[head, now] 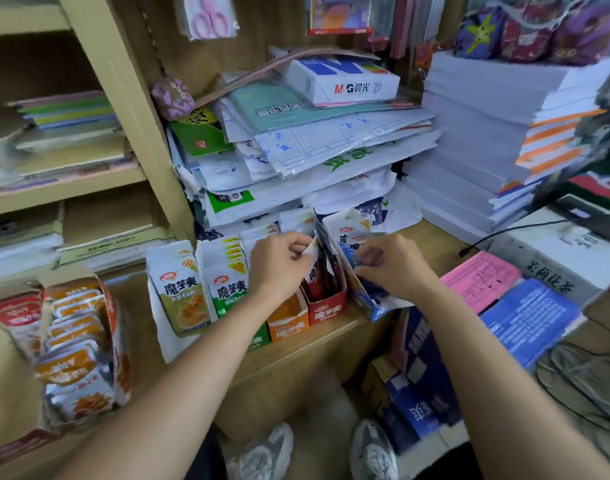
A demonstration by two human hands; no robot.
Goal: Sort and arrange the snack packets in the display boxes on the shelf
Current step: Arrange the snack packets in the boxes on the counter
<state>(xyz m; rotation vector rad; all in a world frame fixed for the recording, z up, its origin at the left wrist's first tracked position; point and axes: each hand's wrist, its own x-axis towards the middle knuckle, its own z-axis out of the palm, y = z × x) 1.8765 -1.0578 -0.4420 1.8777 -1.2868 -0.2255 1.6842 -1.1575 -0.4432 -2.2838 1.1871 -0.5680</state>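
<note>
A row of snack display boxes stands on the low wooden shelf point(296, 355): an olive box point(182, 289), a green box point(229, 289), an orange box point(288, 323), a red box point(326, 310) and a tilted blue box point(376, 311). My left hand point(279, 265) pinches the tops of the dark red packets point(319, 268) standing in the red box. My right hand point(390, 265) grips blue packets point(357, 258) in the blue box, which leans to the right.
A cardboard tray of orange and red packets point(78, 344) sits at the lower left. Stacked paper and plastic-wrapped booklets point(314, 150) rise behind the boxes. Pink point(480, 278) and blue point(532, 320) sheets lie at right. Boxes point(417, 382) stand on the floor by my shoes.
</note>
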